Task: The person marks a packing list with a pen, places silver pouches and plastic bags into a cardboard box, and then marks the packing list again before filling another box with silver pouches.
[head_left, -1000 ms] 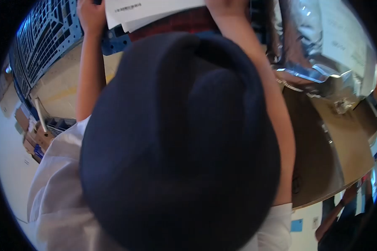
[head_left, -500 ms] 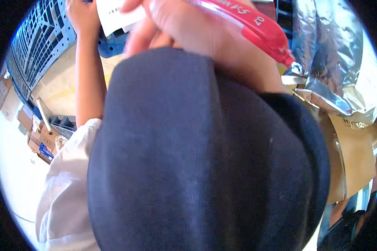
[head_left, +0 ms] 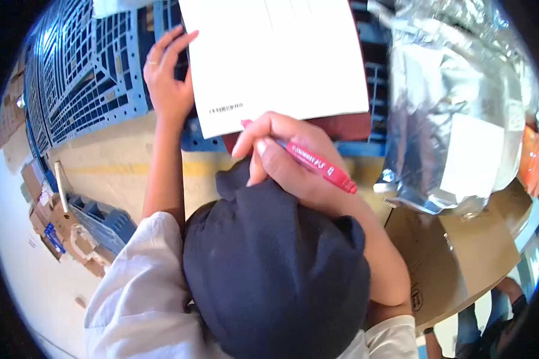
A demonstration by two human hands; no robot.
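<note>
A white sheet of paper [head_left: 281,66] with a small line of print near its lower left edge lies on a dark red board [head_left: 348,128]. My left hand [head_left: 169,78], a ring on one finger, has its fingers stretched out and apart at the sheet's left edge. In my right hand [head_left: 293,157] is a red pen [head_left: 323,167], its tip end pointing toward the sheet's bottom edge. Dark cloth [head_left: 275,269] fills the lower middle of the view, just below the right hand, and hides part of it.
Blue plastic pallets [head_left: 90,72] stand at the left and extend under the board. On the right, silver foil bags [head_left: 419,119] with a white label [head_left: 473,155] rest on a cardboard box [head_left: 425,257]. Lower right, another person [head_left: 491,317] is partly visible. Cartons [head_left: 60,221] lie far left.
The dark cloth now fills less of the view. The right hand and pen appear smaller and lower, and much more of the sheet shows. The left hand appears lower and farther right.
</note>
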